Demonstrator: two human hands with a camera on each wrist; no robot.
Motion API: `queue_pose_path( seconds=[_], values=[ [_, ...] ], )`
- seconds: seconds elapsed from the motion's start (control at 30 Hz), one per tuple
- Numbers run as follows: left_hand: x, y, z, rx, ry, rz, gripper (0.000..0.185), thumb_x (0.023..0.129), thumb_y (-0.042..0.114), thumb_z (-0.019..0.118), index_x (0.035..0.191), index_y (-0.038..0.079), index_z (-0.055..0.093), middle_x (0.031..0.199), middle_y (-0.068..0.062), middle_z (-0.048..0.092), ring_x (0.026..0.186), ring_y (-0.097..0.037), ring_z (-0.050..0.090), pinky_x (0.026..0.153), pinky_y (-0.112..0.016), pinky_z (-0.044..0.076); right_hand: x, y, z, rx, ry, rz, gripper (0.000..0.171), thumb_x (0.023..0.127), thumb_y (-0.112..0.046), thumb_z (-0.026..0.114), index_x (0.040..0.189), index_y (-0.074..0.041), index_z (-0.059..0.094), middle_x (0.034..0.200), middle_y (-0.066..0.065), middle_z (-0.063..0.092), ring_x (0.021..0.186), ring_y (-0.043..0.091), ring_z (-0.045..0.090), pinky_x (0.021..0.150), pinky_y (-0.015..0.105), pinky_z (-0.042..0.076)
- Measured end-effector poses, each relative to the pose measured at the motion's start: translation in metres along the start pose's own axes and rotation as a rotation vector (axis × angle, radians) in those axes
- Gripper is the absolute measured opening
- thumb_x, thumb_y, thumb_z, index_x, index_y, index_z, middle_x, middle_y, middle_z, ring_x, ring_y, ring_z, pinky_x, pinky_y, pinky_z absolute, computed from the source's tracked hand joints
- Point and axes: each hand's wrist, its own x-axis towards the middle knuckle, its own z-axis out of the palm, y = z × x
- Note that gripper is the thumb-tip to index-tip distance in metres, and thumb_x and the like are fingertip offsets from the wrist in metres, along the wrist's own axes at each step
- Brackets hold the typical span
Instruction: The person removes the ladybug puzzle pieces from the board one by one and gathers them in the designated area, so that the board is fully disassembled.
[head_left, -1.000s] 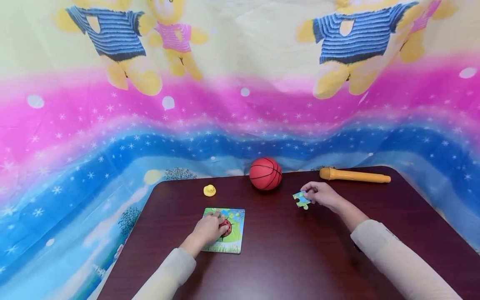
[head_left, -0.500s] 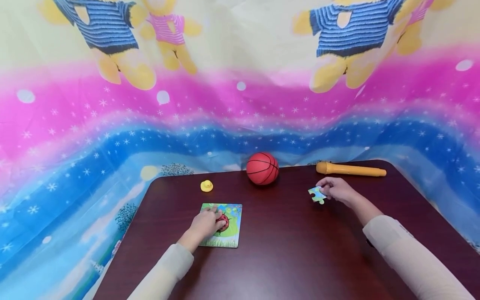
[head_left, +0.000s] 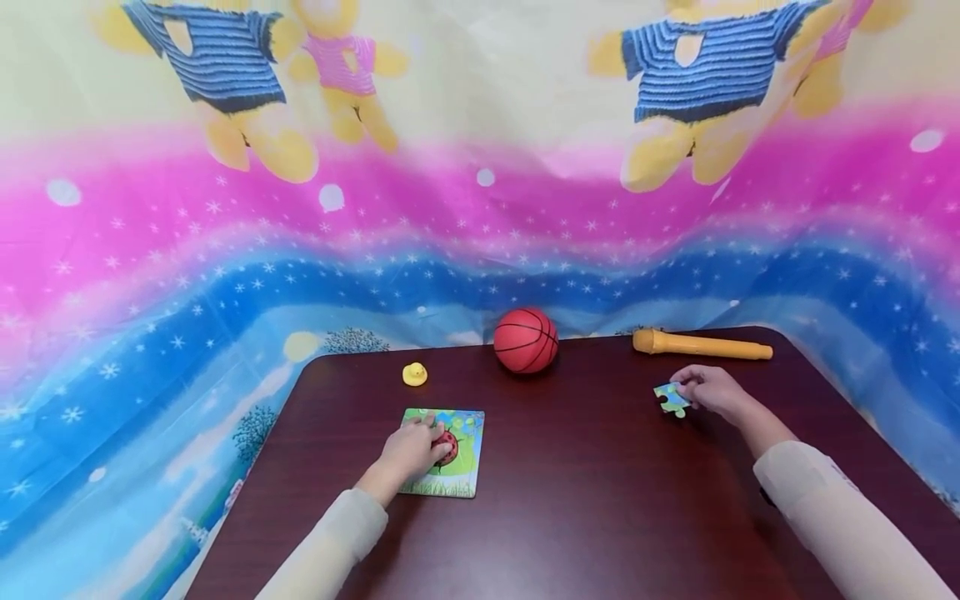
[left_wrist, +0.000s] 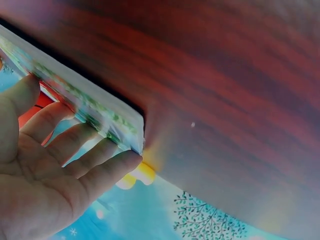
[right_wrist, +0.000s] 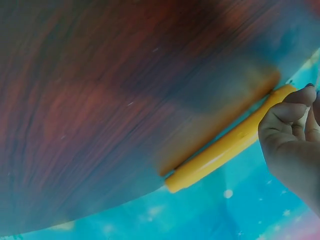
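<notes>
While both sleeved arms reach out over the dark red worktop [head_left: 585, 500], the head view shows five loose things on it. One puzzle board [head_left: 459, 467], printed with a ladybird, lies near the left; the left hand [head_left: 411, 450] rests flat on it with fingers spread and fairly straight, pressing rather than gripping. One puzzle piece [head_left: 671, 399], blue and green, sits out to the right, pinched at its right edge by the curled fingers of the right hand [head_left: 712, 392]; whether it touches the wood or hangs just above it I cannot tell. Farther back stand one red basketball [head_left: 526, 340] at the middle, one small yellow duck [head_left: 414, 374] to its left, and one long orange toy tube [head_left: 701, 344] at the far right, just beyond the right hand. One bright cloth with bears [head_left: 480, 183] hangs behind and drapes round the worktop.

From the left wrist, four straightened fingers [left_wrist: 75, 150] and the thumb lie against the puzzle board's [left_wrist: 85, 107] printed face, its pale edge running slantwise across the wood [left_wrist: 225, 100]. A yellow blur past the fingertips may be the duck.

From the right wrist, the right hand's curled fingers [right_wrist: 285, 117] show at the right edge, the piece itself hidden. The one orange tube [right_wrist: 225, 150] lies at the worktop's [right_wrist: 100, 110] rim, just beside them.
</notes>
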Motion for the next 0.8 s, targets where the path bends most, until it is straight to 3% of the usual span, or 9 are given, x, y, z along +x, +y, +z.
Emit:
queue_pose_path(
  seconds=[0.07, 0.2, 0.3, 0.53, 0.8],
  values=[
    [-0.001, -0.001, 0.002, -0.002, 0.022, 0.006, 0.049, 0.092, 0.042, 0.058, 0.13, 0.01, 0.058, 0.139, -0.016, 0.048, 0.126, -0.036, 0.045, 0.09, -0.049, 0.047, -0.001, 0.006, -0.001, -0.02, 0.006, 0.011, 0.031, 0.098, -0.013, 0.048, 0.122, 0.006, 0.048, 0.076, 0.009, 0.052, 0.07, 0.025, 0.048, 0.062, 0.036, 0.041],
    [-0.003, -0.003, 0.004, -0.032, 0.059, -0.002, 0.048, 0.088, 0.042, 0.064, 0.125, 0.012, 0.062, 0.124, -0.013, 0.055, 0.104, -0.028, 0.056, 0.071, -0.041, 0.051, -0.001, 0.017, -0.002, -0.11, 0.023, 0.011, 0.026, 0.097, -0.011, 0.05, 0.117, 0.005, 0.053, 0.086, 0.013, 0.055, 0.072, 0.025, 0.05, 0.064, 0.036, 0.044],
    [-0.007, -0.008, 0.004, -0.058, 0.054, -0.015, 0.051, 0.084, 0.044, 0.067, 0.124, 0.013, 0.061, 0.116, -0.011, 0.053, 0.092, -0.022, 0.052, 0.062, -0.036, 0.046, -0.001, 0.023, -0.002, -0.215, 0.047, 0.003, 0.022, 0.095, -0.009, 0.052, 0.111, 0.005, 0.058, 0.096, 0.017, 0.057, 0.078, 0.025, 0.052, 0.066, 0.035, 0.046],
    [-0.02, -0.019, -0.009, -0.139, -0.006, -0.032, 0.064, 0.073, 0.044, 0.078, 0.125, 0.01, 0.06, 0.115, -0.01, 0.051, 0.094, -0.021, 0.048, 0.066, -0.039, 0.045, 0.001, 0.03, -0.006, -0.356, 0.13, 0.006, 0.017, 0.089, -0.008, 0.055, 0.099, 0.004, 0.062, 0.096, 0.018, 0.06, 0.082, 0.027, 0.053, 0.068, 0.038, 0.046],
    [-0.024, -0.026, -0.019, -0.157, -0.056, -0.065, 0.077, 0.066, 0.044, 0.084, 0.128, 0.008, 0.057, 0.123, -0.011, 0.048, 0.109, -0.028, 0.047, 0.083, -0.048, 0.047, -0.002, 0.031, -0.009, -0.361, 0.152, 0.055, 0.019, 0.09, -0.008, 0.052, 0.099, 0.006, 0.061, 0.096, 0.02, 0.059, 0.082, 0.029, 0.051, 0.069, 0.039, 0.045]
  ],
)
